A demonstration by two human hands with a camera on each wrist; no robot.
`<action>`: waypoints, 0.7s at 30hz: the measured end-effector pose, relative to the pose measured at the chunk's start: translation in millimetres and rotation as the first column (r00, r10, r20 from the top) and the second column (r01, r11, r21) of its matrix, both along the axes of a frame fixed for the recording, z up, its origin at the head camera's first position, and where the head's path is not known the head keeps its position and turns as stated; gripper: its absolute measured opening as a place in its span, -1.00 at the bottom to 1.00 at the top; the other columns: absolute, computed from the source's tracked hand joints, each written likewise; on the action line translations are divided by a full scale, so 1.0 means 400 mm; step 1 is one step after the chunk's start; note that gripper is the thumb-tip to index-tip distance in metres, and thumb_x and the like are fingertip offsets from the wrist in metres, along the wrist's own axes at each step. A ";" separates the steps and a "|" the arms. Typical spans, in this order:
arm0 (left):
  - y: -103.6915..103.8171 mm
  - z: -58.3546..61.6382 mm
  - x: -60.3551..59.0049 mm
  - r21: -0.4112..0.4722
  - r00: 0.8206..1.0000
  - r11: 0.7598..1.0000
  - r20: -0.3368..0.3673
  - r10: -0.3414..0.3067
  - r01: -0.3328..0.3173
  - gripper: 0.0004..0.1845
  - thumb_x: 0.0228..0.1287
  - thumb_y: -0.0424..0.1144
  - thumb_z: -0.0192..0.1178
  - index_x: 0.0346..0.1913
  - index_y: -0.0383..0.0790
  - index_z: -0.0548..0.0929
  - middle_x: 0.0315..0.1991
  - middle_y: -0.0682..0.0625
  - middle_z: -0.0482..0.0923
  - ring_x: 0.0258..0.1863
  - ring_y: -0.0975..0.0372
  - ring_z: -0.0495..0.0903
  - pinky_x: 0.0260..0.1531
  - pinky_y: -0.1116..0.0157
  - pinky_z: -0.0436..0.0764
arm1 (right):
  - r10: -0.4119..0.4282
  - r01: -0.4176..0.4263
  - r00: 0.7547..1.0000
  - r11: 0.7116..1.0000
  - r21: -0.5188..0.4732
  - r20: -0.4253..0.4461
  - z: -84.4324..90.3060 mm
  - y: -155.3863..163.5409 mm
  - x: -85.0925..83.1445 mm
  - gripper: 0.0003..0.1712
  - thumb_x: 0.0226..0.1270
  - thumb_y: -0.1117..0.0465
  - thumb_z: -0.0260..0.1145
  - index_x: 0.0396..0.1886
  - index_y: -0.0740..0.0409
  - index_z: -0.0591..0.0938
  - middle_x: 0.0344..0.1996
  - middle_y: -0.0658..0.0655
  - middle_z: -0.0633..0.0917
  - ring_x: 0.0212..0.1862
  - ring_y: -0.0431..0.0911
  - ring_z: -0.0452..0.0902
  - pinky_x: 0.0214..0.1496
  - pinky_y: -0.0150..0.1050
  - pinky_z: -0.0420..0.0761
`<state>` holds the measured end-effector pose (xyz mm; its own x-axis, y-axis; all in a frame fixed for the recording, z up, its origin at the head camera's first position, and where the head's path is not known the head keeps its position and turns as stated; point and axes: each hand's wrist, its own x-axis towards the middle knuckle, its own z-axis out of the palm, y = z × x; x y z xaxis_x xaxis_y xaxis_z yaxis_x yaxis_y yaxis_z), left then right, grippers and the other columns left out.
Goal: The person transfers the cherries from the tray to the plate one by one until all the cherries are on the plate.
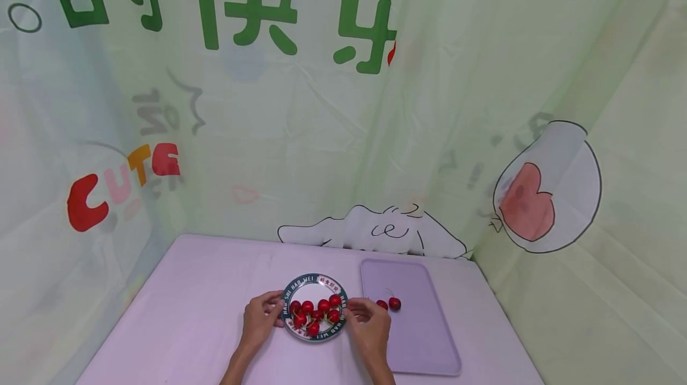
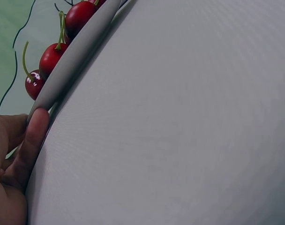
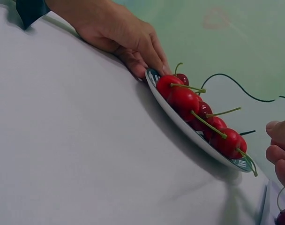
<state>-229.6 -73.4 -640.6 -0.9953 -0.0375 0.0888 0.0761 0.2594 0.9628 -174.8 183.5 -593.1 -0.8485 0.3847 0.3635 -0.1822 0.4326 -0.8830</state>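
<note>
A round plate [image 1: 310, 291] with a dark green lettered rim carries several red cherries [image 1: 313, 329] with green stems. At its left edge my left hand [image 1: 260, 316] pinches the rim. In the left wrist view a finger [image 2: 38, 126] of that hand reaches under the plate's edge. My right hand [image 1: 372, 328] is by the plate's right edge, over the tray's left side. The right wrist view shows a gap between this hand [image 3: 283, 150] and the rim, its fingers loosely bent and holding nothing.
A light purple tray [image 1: 418, 337] lies to the right of the plate, with a cherry [image 1: 394, 303] and another cherry [image 1: 381, 304] on it, partly behind my right hand. A pale cloth covers the table [image 1: 214, 278]. Printed curtains [image 1: 300, 146] hang behind and at both sides.
</note>
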 end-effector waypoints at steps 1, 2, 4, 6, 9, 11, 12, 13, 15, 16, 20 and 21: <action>0.000 0.000 0.000 0.006 1.000 1.000 0.007 0.003 -0.003 -0.65 0.55 -0.40 0.31 0.31 -0.30 0.72 -0.07 -0.18 0.76 -0.56 0.29 0.70 -0.49 0.39 0.78 | -0.007 0.007 1.000 1.000 -0.003 -0.009 -0.004 0.006 -0.003 -0.74 0.09 0.50 0.68 -0.23 0.18 0.88 -0.37 0.10 0.88 -0.37 -0.31 0.74 -0.29 -0.47 0.77; 0.000 -0.001 0.000 0.006 1.000 1.000 0.008 0.003 -0.003 -0.65 0.55 -0.39 0.31 0.31 -0.30 0.73 -0.07 -0.18 0.76 -0.56 0.29 0.70 -0.49 0.40 0.78 | -0.020 0.020 1.000 1.000 0.001 -0.010 -0.009 0.012 -0.007 -0.73 0.08 0.50 0.69 -0.24 0.17 0.88 -0.37 0.10 0.88 -0.37 -0.32 0.73 -0.29 -0.48 0.76; 0.000 -0.001 0.000 0.006 1.000 1.000 0.014 0.003 -0.003 -0.65 0.55 -0.39 0.31 0.31 -0.29 0.73 -0.07 -0.17 0.77 -0.56 0.28 0.71 -0.48 0.40 0.78 | -0.041 0.041 0.999 0.999 0.001 -0.016 -0.018 0.025 -0.015 -0.70 0.07 0.51 0.69 -0.24 0.13 0.88 -0.37 0.09 0.88 -0.38 -0.33 0.73 -0.29 -0.49 0.76; 0.000 -0.001 -0.001 0.002 1.000 1.000 0.011 0.000 0.000 -0.65 0.56 -0.39 0.30 0.32 -0.29 0.72 -0.06 -0.18 0.76 -0.55 0.27 0.71 -0.48 0.39 0.79 | -0.053 0.053 0.998 0.999 0.010 -0.035 -0.027 0.036 -0.021 -0.69 0.06 0.52 0.69 -0.24 0.12 0.88 -0.38 0.10 0.88 -0.38 -0.33 0.73 -0.29 -0.49 0.75; 0.000 -0.002 -0.001 0.001 1.000 1.000 0.021 0.002 -0.002 -0.64 0.56 -0.39 0.30 0.32 -0.28 0.72 -0.06 -0.17 0.77 -0.55 0.25 0.72 -0.48 0.39 0.79 | -0.072 0.073 0.996 0.997 0.018 -0.051 -0.038 0.050 -0.026 -0.68 0.06 0.52 0.69 -0.24 0.12 0.88 -0.38 0.09 0.88 -0.40 -0.32 0.74 -0.29 -0.50 0.76; 0.000 -0.003 -0.001 -0.003 1.000 1.000 0.017 0.000 0.000 -0.64 0.56 -0.40 0.30 0.33 -0.30 0.72 -0.06 -0.18 0.77 -0.55 0.25 0.72 -0.49 0.38 0.79 | -0.081 0.082 0.996 0.996 0.023 -0.047 -0.040 0.056 -0.027 -0.70 0.07 0.50 0.69 -0.22 0.12 0.88 -0.37 0.08 0.88 -0.40 -0.31 0.75 -0.28 -0.51 0.76; 0.000 -0.004 0.000 -0.003 1.000 1.000 0.018 0.000 0.000 -0.64 0.56 -0.40 0.30 0.33 -0.30 0.72 -0.06 -0.18 0.77 -0.55 0.25 0.72 -0.49 0.38 0.79 | -0.086 0.087 0.996 0.996 0.023 -0.038 -0.040 0.058 -0.026 -0.70 0.08 0.49 0.70 -0.21 0.13 0.88 -0.37 0.08 0.88 -0.39 -0.30 0.75 -0.27 -0.51 0.76; 0.000 -0.004 0.000 -0.004 1.000 1.000 0.018 -0.001 0.001 -0.64 0.55 -0.40 0.30 0.33 -0.30 0.72 -0.05 -0.18 0.77 -0.55 0.25 0.72 -0.49 0.38 0.79 | -0.089 0.089 0.996 0.996 0.022 -0.029 -0.039 0.061 -0.025 -0.71 0.09 0.48 0.70 -0.20 0.14 0.88 -0.36 0.08 0.88 -0.39 -0.29 0.75 -0.27 -0.50 0.76; 0.000 -0.003 0.000 -0.004 1.000 1.000 0.017 -0.002 0.002 -0.64 0.55 -0.40 0.30 0.33 -0.30 0.71 -0.05 -0.18 0.77 -0.55 0.25 0.72 -0.48 0.38 0.79 | -0.098 0.098 0.995 0.995 0.021 0.000 -0.036 0.064 -0.023 -0.72 0.12 0.45 0.70 -0.18 0.13 0.88 -0.35 0.06 0.88 -0.37 -0.28 0.75 -0.25 -0.51 0.76; 0.000 -0.003 0.000 -0.007 1.000 1.000 0.015 -0.003 0.003 -0.64 0.56 -0.40 0.30 0.33 -0.30 0.71 -0.05 -0.18 0.77 -0.55 0.25 0.72 -0.48 0.38 0.79 | -0.101 0.100 0.995 0.995 0.021 0.008 -0.034 0.066 -0.021 -0.72 0.13 0.44 0.69 -0.17 0.14 0.88 -0.34 0.06 0.88 -0.36 -0.27 0.76 -0.24 -0.50 0.76; 0.000 -0.002 0.000 -0.002 1.000 1.000 0.019 0.004 -0.004 -0.64 0.55 -0.39 0.31 0.32 -0.30 0.72 -0.06 -0.18 0.78 -0.55 0.26 0.72 -0.48 0.39 0.79 | -0.131 0.130 0.990 0.991 0.031 0.045 -0.033 0.073 -0.023 -0.71 0.13 0.41 0.71 -0.15 0.10 0.88 -0.32 0.04 0.89 -0.33 -0.26 0.76 -0.23 -0.52 0.75; 0.000 -0.001 0.001 0.001 1.000 1.000 0.021 0.006 -0.006 -0.64 0.55 -0.39 0.31 0.32 -0.29 0.72 -0.06 -0.18 0.78 -0.56 0.26 0.72 -0.48 0.40 0.79 | -0.135 0.134 0.990 0.990 0.032 0.044 -0.031 0.074 -0.024 -0.71 0.12 0.42 0.71 -0.15 0.12 0.88 -0.32 0.05 0.89 -0.33 -0.25 0.76 -0.24 -0.52 0.75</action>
<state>-229.3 -73.5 -640.9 -0.9967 -0.0433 0.0682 0.0548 0.2589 0.9643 -184.4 213.2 -605.7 -0.8057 0.4866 0.3378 -0.0799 0.4758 -0.8759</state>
